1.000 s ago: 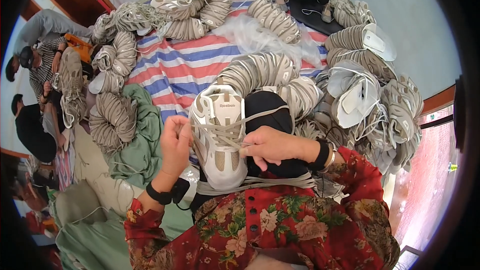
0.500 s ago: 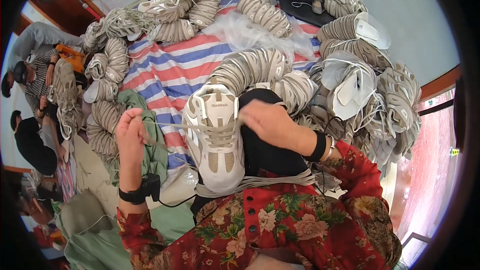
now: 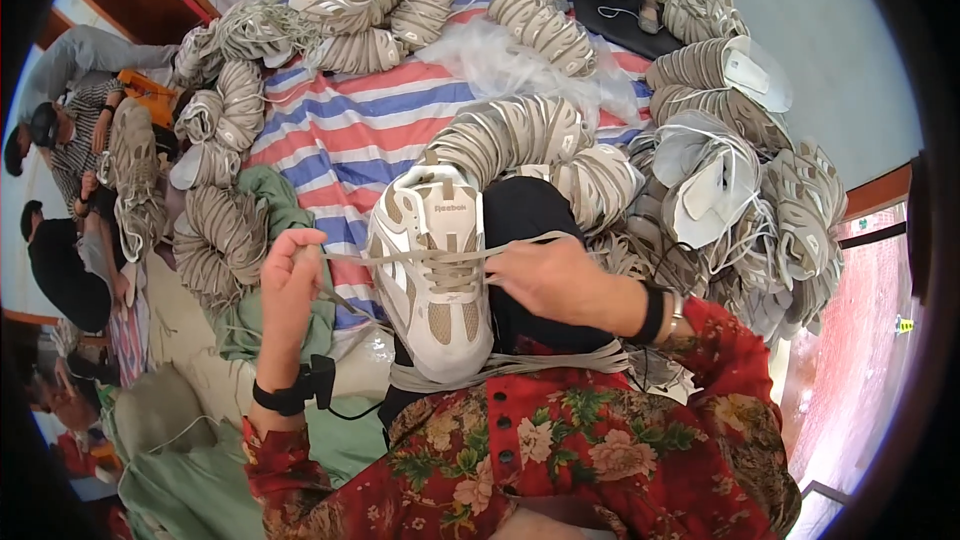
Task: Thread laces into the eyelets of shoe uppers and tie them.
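A beige and white sneaker upper [image 3: 456, 325] rests on my lap, toe toward me and tongue away. A flat beige shoelace [image 3: 400, 256] runs through its eyelets and is stretched out across it to both sides. My left hand [image 3: 293, 275], left of the upper, pinches one end, and a loose tail hangs below the fingers. Close by the upper's right edge, my right hand [image 3: 545, 275] is closed on the other side of the lace. More laces [image 3: 560, 364] lie in a bundle across my waist.
A long stack of nested uppers [image 3: 510, 135] curves away beyond my lap on a striped sheet [image 3: 350, 125]. More uppers [image 3: 790, 210] are piled at the right with white pieces. Clear plastic [image 3: 520, 70] lies ahead. Other people [image 3: 75, 170] sit at the left; green cloth [image 3: 270, 320] lies nearby.
My left hand has moved slightly right and nearer to me. The right hand has shifted right and down, and the lace now stretches straighter across the upper.
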The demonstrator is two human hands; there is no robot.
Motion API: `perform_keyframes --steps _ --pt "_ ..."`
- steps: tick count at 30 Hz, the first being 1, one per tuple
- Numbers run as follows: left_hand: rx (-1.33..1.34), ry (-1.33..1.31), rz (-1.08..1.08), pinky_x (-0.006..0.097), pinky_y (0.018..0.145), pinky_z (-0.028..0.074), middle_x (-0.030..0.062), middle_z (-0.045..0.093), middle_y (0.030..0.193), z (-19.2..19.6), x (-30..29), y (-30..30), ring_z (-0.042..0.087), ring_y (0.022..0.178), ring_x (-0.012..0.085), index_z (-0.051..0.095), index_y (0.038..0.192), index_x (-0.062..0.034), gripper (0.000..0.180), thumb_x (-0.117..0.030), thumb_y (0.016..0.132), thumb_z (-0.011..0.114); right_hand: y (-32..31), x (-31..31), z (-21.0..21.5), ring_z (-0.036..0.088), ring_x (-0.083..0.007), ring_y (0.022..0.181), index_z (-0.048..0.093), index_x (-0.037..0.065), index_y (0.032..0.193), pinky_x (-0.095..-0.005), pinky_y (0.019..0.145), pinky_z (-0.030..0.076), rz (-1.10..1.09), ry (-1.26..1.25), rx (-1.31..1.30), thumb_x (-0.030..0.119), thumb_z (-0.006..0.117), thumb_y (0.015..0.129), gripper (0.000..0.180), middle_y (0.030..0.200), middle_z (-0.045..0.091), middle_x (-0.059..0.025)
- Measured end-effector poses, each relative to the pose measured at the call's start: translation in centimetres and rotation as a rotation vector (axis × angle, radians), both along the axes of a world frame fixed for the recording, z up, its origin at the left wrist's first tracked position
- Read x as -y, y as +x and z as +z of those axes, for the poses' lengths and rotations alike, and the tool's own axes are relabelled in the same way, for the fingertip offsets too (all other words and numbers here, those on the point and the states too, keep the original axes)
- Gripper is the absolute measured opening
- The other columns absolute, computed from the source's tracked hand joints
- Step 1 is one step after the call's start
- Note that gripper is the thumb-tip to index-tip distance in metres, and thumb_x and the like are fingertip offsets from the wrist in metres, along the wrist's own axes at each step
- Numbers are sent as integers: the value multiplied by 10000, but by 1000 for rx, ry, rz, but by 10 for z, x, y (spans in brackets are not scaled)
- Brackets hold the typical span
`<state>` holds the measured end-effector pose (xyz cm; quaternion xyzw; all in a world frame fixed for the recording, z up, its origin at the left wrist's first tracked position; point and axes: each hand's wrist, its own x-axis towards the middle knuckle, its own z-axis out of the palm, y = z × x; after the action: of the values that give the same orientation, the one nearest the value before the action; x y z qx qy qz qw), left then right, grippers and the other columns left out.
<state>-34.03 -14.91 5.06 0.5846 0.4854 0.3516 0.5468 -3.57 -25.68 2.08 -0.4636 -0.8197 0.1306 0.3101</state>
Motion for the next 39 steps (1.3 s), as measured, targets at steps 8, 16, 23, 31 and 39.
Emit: perform_keyframes --steps 8,16,23,31,39 --pt "-119 101 -291 189 601 397 -37 525 730 -25 43 63 477 647 41 595 1036 -46 137 -90 936 512 -17 -20 1 623 -259 618 510 29 819 -339 465 491 29 9 305 96 580 752 117 721 544 -86" --pt "42 -19 -269 183 609 382 -30 530 724 -41 36 57 479 652 42 583 1018 -44 123 -118 949 512 -5 -41 6 633 -351 720 555 30 785 -454 665 487 83 -484 -75 176 555 851 160 715 611 -138" --pt "140 -191 -193 181 612 383 -32 538 732 -35 33 52 487 660 35 583 1025 -50 123 -115 950 511 -8 -34 12 616 -315 734 590 49 862 -390 643 477 66 -518 64 169 622 830 128 782 628 -106" --pt "119 -72 -157 172 617 388 -31 539 733 -38 39 61 492 661 32 587 1028 -42 129 -112 943 520 -3 -11 -7 615 -309 710 607 74 939 -396 621 497 -53 -242 -200 165 617 842 133 818 590 -95" --pt "88 66 -102 183 615 401 -34 547 754 -47 47 63 495 658 35 591 1030 -40 133 -114 939 528 -11 -24 -3 624 -294 706 574 76 892 -384 563 499 10 -29 144 134 638 804 123 794 578 -84"
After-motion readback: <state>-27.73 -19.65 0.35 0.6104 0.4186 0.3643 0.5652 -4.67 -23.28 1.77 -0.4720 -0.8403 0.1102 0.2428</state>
